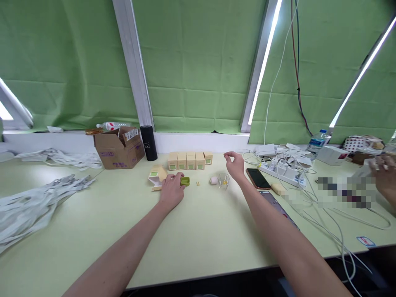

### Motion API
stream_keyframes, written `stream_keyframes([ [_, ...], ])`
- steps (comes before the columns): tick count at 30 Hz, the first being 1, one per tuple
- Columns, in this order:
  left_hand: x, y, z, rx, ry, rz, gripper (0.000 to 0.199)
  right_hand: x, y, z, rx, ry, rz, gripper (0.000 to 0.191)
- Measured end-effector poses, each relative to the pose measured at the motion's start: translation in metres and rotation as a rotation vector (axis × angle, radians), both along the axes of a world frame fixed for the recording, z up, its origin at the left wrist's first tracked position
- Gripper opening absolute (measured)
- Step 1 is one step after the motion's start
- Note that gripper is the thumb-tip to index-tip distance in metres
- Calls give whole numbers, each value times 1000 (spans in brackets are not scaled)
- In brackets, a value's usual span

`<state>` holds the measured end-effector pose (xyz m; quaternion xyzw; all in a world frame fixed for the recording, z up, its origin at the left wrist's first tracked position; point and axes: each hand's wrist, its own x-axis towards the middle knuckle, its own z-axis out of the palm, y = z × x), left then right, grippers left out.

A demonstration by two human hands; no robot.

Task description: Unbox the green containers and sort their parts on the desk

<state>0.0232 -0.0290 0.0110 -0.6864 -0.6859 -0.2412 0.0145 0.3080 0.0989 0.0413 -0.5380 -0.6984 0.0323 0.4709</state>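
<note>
My left hand point(172, 190) is closed on the edge of a small green square container point(185, 181) resting on the table. Just behind that hand lies an opened cream cardboard box point(157, 174) with a green label. My right hand point(236, 166) is raised above the table, thumb and fingertips pinched together; whatever is between them is too small to make out. Below it stands a clear plastic piece point(224, 180) with something yellow inside. Beside that is a pale pink roll-shaped item point(213, 180). A tiny yellow piece point(198, 183) lies between the hands.
Several small cream boxes point(186, 161) stand in a row behind. At left are a brown carton point(119, 148), a black cylinder point(149, 143) and white straps point(40, 202). At right are phones point(258, 178), a power strip point(283, 175), cables, and another person's hand point(385, 175).
</note>
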Motion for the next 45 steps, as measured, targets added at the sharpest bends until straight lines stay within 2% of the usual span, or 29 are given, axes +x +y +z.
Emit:
stream_keyframes([
  [5, 0, 0, 1, 0, -1, 4, 34, -24, 32, 13, -97, -165, 9, 39],
  [14, 0, -1, -1, 5, -7, 8, 42, -65, 61, 7, -239, -517, 82, 71],
  [22, 4, -3, 0, 145, -51, -5, 45, -67, 68, 8, -360, -611, 110, 55],
  [30, 5, -6, 2, 298, -92, -34, 39, -70, 65, 12, -393, -571, 114, 50],
  [37, 3, -6, 4, 361, -198, -17, 36, -59, 60, 11, -375, -388, 59, 43],
  [42, -3, -6, 6, 427, -304, 35, 36, -48, 45, 27, -230, -219, 20, 49],
  [45, -4, -7, 8, 458, -368, 46, 37, -45, 20, 40, -99, -105, 26, 51],
])
